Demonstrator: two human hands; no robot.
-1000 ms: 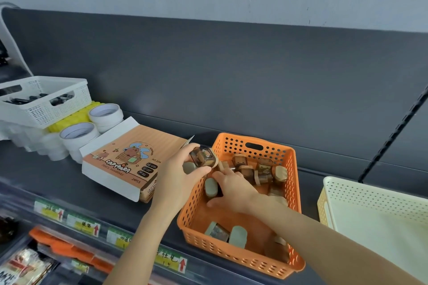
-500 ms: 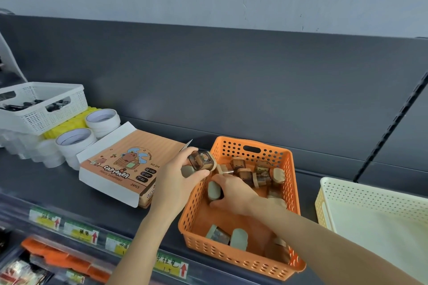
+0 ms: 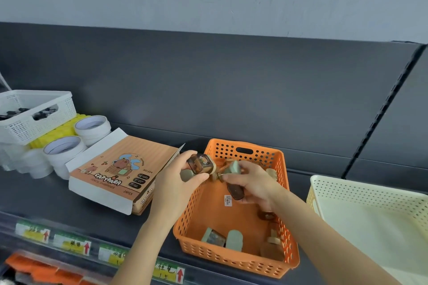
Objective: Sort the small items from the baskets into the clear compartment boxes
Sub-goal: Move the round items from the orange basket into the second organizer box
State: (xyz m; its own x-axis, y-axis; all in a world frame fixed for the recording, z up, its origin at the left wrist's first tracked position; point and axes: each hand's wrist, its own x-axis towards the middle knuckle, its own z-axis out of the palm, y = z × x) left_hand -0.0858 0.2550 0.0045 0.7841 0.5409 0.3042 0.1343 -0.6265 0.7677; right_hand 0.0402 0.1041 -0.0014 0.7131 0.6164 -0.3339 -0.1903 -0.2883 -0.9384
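Observation:
An orange perforated basket [image 3: 281,268] sits on the dark shelf and holds several small brown and grey-green pencil sharpeners [image 3: 234,240]. My left hand [image 3: 172,188] hovers over the basket's left rim, shut on a few sharpeners, with a brown one [image 3: 201,164] on top. My right hand [image 3: 253,186] is raised above the basket's middle, pinching a grey-green sharpener [image 3: 234,168] between its fingers. A dark brown piece [image 3: 235,191] shows under its palm. No clear compartment box is in view.
An orange Capybara sharpener carton [image 3: 111,176] lies open left of the basket. Rolls of white tape [image 3: 62,149], a yellow object and a white basket [image 3: 34,113] stand further left. A cream basket [image 3: 370,201] is at the right. Price labels line the shelf's front edge.
My right hand has lifted out of the basket with a grey-green sharpener and moved up toward my left hand. The left hand has kept its sharpeners and barely shifted.

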